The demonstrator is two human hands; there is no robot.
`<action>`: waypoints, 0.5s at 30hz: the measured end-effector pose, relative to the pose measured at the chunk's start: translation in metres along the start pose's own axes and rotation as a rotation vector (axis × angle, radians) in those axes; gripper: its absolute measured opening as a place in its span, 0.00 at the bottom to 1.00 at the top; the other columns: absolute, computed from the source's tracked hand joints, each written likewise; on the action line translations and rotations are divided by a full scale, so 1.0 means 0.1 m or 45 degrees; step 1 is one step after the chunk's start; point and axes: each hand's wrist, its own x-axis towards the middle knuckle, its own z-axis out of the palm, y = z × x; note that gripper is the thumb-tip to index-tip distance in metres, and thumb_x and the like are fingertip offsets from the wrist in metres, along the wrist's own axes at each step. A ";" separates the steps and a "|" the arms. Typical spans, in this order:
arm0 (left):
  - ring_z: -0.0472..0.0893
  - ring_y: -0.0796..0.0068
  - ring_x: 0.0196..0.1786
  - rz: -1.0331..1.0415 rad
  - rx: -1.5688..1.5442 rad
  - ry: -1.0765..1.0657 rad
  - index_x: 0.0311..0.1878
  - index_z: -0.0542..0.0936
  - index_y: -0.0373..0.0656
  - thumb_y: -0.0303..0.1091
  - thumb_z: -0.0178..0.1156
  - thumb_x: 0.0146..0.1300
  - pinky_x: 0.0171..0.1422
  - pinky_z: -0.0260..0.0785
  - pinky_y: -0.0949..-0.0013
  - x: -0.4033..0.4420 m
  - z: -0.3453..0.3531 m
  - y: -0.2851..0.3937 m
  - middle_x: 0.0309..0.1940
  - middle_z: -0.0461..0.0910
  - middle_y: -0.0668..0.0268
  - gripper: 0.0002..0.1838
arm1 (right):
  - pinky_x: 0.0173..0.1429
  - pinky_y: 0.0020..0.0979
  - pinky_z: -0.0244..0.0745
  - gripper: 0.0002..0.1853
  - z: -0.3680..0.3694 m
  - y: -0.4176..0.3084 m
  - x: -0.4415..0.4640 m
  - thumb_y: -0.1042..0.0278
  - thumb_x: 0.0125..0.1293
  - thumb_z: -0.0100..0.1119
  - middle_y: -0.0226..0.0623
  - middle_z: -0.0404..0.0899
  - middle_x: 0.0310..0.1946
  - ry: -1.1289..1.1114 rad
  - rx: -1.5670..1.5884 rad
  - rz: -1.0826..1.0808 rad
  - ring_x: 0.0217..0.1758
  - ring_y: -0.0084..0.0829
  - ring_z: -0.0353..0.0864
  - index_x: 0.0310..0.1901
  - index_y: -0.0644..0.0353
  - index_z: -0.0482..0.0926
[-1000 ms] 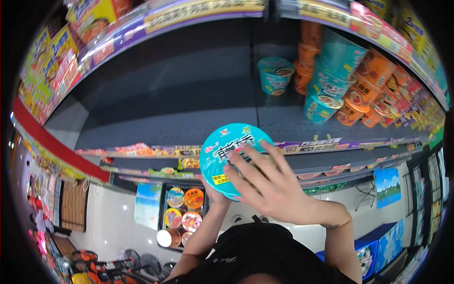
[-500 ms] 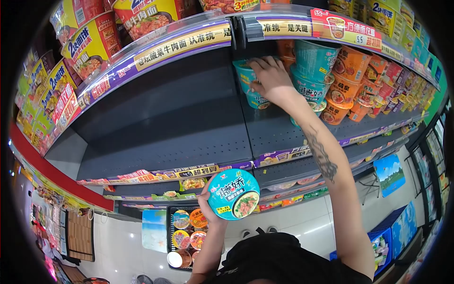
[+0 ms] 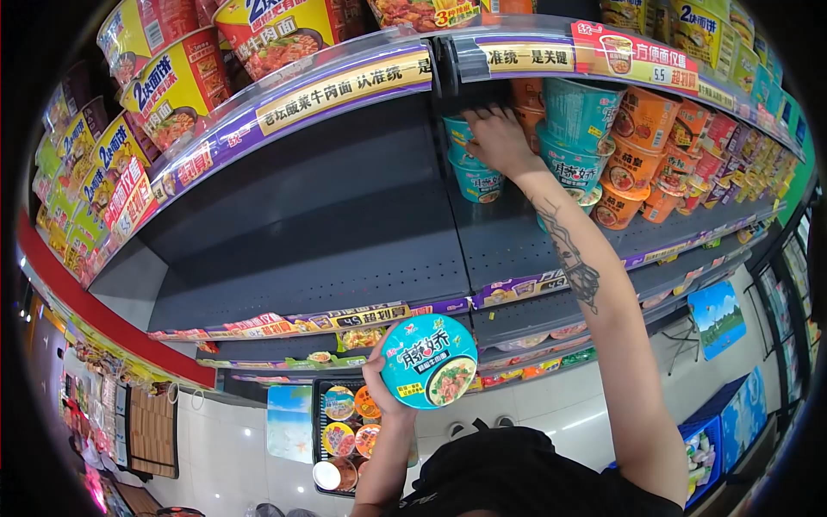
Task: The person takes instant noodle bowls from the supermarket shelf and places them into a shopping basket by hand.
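Note:
My left hand [image 3: 388, 383] grips a teal instant noodle cup [image 3: 429, 362] by its left side, low in front of the shelf, its printed lid facing me. My right hand [image 3: 501, 142] reaches deep into the shelf, its fingers curled over the upper teal noodle cup [image 3: 458, 131] of a short stack and the thumb at the cup's front. Part of that cup is hidden behind the hand. Beneath it stands another teal cup [image 3: 479, 186]. To the right of my wrist are more stacked teal cups [image 3: 575, 164].
Orange cups [image 3: 636, 164] fill the shelf further right. Yellow and red noodle tubs [image 3: 177, 86] crowd the upper shelf. A priced shelf edge [image 3: 345, 320] runs below my reach. On the floor are a black basket [image 3: 318, 431] of noodle cups and a blue basket [image 3: 717, 448].
My right hand and the upper teal cup have shifted slightly deeper and right; the cup now sits straighter on the one below. My left hand still holds its cup, nearly unmoved.

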 end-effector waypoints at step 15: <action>0.80 0.57 0.61 0.076 0.035 -0.130 0.67 0.70 0.32 0.46 0.43 0.64 0.68 0.72 0.56 0.61 0.83 0.31 0.60 0.78 0.48 0.33 | 0.72 0.61 0.62 0.22 -1.70 -1.15 -1.93 0.72 0.50 0.70 0.41 0.80 0.52 0.232 0.711 -0.414 0.61 0.44 0.78 0.50 0.62 0.81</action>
